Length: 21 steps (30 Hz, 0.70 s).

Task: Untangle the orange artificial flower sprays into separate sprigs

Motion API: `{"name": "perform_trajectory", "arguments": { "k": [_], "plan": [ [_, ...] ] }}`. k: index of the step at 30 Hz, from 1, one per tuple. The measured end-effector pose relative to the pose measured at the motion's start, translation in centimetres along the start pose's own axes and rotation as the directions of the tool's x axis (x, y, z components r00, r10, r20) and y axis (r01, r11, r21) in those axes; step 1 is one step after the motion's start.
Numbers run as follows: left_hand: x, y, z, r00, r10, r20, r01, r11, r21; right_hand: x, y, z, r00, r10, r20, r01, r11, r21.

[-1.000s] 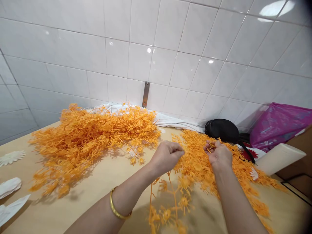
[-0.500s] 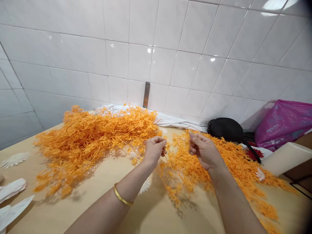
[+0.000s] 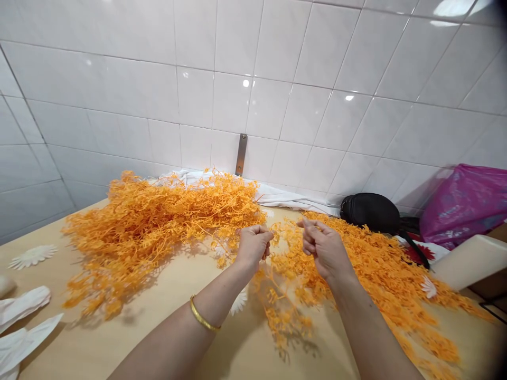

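Observation:
My left hand (image 3: 252, 248) is closed in a pinch on the stem of an orange artificial flower sprig (image 3: 284, 314). Its leafy end hangs down toward the tabletop. Level with it on the right, my right hand (image 3: 324, 249) has thumb and fingertips pressed together; anything between them is too small to make out. The two hands are a short gap apart. A large heap of orange sprigs (image 3: 166, 216) lies left of my left hand, and a second orange pile (image 3: 380, 264) spreads behind and beyond my right hand.
The pale wooden table (image 3: 166, 327) meets a white tiled wall. White cloth (image 3: 285, 197) runs along the back. At the right are a black pouch (image 3: 370, 211), a purple plastic bag (image 3: 463, 206) and a cream-coloured block (image 3: 471, 264). White flower pieces (image 3: 34, 257) lie at the left.
My right hand has moved slightly left, closer to my left hand. My left hand keeps its hold on the sprig, whose hanging end has swung a little. The view has shifted slightly.

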<state>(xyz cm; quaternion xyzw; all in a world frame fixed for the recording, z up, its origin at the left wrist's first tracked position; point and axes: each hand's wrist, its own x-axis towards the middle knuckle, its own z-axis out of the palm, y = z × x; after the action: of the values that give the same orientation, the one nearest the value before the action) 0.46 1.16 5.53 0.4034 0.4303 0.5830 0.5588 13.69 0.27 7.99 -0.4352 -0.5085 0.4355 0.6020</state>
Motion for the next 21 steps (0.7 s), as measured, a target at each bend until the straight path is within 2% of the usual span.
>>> {"name": "perform_trajectory", "arguments": {
  "k": [2, 3, 4, 6, 8, 9, 12, 14, 16, 21],
  "plan": [
    [0.2, -0.2, -0.1, 0.999, 0.018, -0.032, -0.016, 0.999, 0.049, -0.2, -0.6, -0.1, 0.986, -0.109, -0.126, 0.105, 0.994, -0.034],
    [0.3, -0.3, -0.2, 0.999, 0.025, -0.04, -0.023, 0.998, 0.065, -0.5, -0.9, 0.0, 0.975, -0.17, -0.142, 0.158, 0.983, -0.091],
    [0.4, -0.4, -0.2, 0.999, 0.034, -0.042, -0.031, 0.996, 0.081, -0.9, -1.3, 0.3, 0.965, -0.23, -0.124, 0.209, 0.964, -0.164],
    [0.4, -0.5, -0.3, 0.997, 0.062, -0.043, -0.056, 0.992, 0.117, -1.8, -2.1, 0.9, 0.952, -0.305, 0.016, 0.293, 0.897, -0.331],
    [0.3, -0.4, -0.2, 0.993, 0.104, -0.046, -0.097, 0.986, 0.134, -2.4, -2.3, 1.5, 0.94, -0.278, 0.199, 0.341, 0.802, -0.491],
    [0.2, -0.4, -0.2, 0.991, 0.123, -0.043, -0.117, 0.985, 0.129, -2.5, -2.3, 1.8, 0.938, -0.237, 0.254, 0.342, 0.75, -0.565],
    [-0.1, -0.1, 0.0, 0.991, 0.131, -0.002, -0.131, 0.989, 0.066, -2.0, -1.2, 1.9, 0.957, -0.149, 0.247, 0.287, 0.578, -0.764],
    [-0.2, 0.0, 0.2, 0.994, 0.097, 0.045, -0.097, 0.995, 0.001, -1.4, -0.3, 1.6, 0.963, -0.131, 0.236, 0.269, 0.514, -0.814],
    [-0.2, -0.1, 0.3, 0.996, 0.049, 0.078, -0.044, 0.997, -0.063, -1.0, 0.3, 1.4, 0.955, -0.124, 0.269, 0.294, 0.516, -0.805],
    [-0.1, -0.4, 0.2, 0.992, -0.085, 0.096, 0.103, 0.974, -0.201, -0.7, 0.4, 1.3, 0.929, -0.14, 0.343, 0.354, 0.603, -0.715]
  ]
}}
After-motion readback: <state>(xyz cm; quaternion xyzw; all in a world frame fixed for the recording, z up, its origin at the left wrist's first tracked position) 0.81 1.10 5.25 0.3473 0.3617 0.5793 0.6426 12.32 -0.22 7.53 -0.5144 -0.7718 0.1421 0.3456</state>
